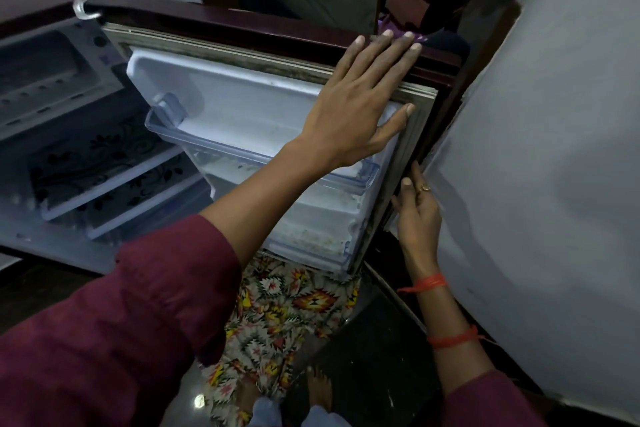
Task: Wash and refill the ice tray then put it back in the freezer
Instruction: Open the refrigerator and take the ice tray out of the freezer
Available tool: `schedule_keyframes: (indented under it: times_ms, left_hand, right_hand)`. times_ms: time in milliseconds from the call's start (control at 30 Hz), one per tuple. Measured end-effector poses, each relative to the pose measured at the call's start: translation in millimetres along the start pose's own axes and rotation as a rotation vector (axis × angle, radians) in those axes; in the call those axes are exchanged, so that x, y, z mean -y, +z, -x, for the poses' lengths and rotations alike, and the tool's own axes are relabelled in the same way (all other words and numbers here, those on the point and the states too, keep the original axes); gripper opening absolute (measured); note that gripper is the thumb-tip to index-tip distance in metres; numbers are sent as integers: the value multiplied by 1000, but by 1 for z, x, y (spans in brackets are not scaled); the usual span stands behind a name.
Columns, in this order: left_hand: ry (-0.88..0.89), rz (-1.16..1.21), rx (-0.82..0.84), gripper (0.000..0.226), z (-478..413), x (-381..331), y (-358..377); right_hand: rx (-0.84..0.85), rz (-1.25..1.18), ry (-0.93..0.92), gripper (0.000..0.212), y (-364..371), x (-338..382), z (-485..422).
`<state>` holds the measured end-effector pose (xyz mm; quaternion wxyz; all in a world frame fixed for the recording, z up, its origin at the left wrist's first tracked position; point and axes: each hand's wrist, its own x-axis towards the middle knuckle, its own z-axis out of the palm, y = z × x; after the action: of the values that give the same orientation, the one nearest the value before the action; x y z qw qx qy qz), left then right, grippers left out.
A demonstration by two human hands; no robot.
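At the near edge of the view, a maroon sleeve (pixel 104 322) covers the left forearm, and a patterned cloth (pixel 277 305) shows below the open fridge door (pixel 242 31).

Right hand (pixel 417 208): positioned low on the right, free edge of the door. The thumb lies on the gasket and the fingers sit behind the edge, pinching it (an orange thread (pixel 424 282) circles the wrist).

Left hand (pixel 356 104): laid flat on the inner face of the door at its upper right corner. The fingers are straight and pressed together, the thumb is spread apart, and the fingertips reach over the top rim.

Clear door bin (pixel 194 142): mounted just left of this hand.

Farther left, the cabinet stands open. The freezer compartment (pixel 45 73) occupies its top, above two floral shelves (pixel 104 166). The ice tray cannot be made out in it.
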<state>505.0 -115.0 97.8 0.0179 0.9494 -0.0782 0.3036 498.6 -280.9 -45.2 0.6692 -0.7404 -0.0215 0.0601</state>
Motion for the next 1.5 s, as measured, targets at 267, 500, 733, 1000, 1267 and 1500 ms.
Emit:
schedule_keyframes:
  times_ms: [267, 500, 733, 1000, 1267, 1500]
  left_hand:
    - [-8, -79, 105, 70, -17, 5, 5]
    - [-15, -96, 136, 72, -22, 6, 6]
    - [18, -73, 138, 71, -13, 11, 2]
    - [-86, -1, 92, 65, 41, 32, -18]
    - [-309, -2, 48, 63, 129, 78, -55]
    - [-667, 154, -23, 63, 215, 128, -83]
  right_hand:
    - [-4, 36, -9, 58, 13, 3, -7]
    - [19, 36, -27, 55, 20, 7, -10]
    - [39, -87, 14, 50, 27, 8, 10]
    - [100, -104, 125, 37, 47, -14, 51]
    - [263, -28, 82, 33, 88, -15, 79]
    - [421, 34, 17, 26, 151, -5, 91]
